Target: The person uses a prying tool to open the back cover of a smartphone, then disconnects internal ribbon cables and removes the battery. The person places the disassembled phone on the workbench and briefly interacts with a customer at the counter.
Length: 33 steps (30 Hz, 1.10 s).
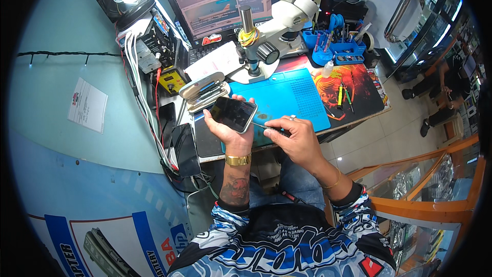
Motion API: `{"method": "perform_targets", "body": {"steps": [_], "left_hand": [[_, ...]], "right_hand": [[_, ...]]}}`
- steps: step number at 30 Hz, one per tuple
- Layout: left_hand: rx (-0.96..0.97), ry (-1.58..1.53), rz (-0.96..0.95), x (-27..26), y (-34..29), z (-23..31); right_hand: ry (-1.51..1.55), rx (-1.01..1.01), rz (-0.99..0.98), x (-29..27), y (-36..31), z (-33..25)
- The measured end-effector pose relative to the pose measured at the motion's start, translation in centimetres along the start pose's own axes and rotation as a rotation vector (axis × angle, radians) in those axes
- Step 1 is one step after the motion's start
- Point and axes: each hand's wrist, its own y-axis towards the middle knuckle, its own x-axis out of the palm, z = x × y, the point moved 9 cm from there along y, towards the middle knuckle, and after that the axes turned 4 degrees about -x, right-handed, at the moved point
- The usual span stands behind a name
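"Phone (233, 114) — where from the right fingers?"

"Left of them, just past the thin dark tool (279, 131) they pinch. Tool angles up-left from the fingertips, tip right by the phone's near right corner. Touching or just shy — can't tell."

"Right hand (297, 137) spread at all?"

"No, narrow, thumb and index closed on the tool."

"And the left hand (237, 136)?"

"Palm up, cradling the phone: thumb along its left end, other fingers at the far edge. Dark screen faces up, phone looks a bit tilted."

"Long axis?"

"Seems to run left to right, dropping slightly toward the right fingers. Left hand's nearer, it's the one holding; right reaches it only through the tool."

"What matters spatially?"

"Tip against that right-hand edge, I'd judge. Blue mat (277, 92) lies beyond both sets of fingers."
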Motion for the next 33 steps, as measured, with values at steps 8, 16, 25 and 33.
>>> {"method": "perform_targets", "body": {"steps": [8, 16, 25, 33], "left_hand": [[0.117, 0.076, 0.029, 0.7, -0.8, 0.7], [0.202, 0.106, 0.043, 0.9, -1.1, 1.2], [0.265, 0.214, 0.054, 1.2, -1.3, 1.3], [0.202, 0.171, 0.162, -0.4, 0.2, -0.7]], "right_hand": [[-0.025, -0.029, 0.006, -0.1, 0.1, -0.2], [-0.096, -0.093, 0.019, -0.4, 0.2, -0.8], [-0.299, 0.018, -0.119, 0.0, 0.7, 1.4], [-0.257, -0.053, -0.097, -1.0, 2.2, 2.9]]}}
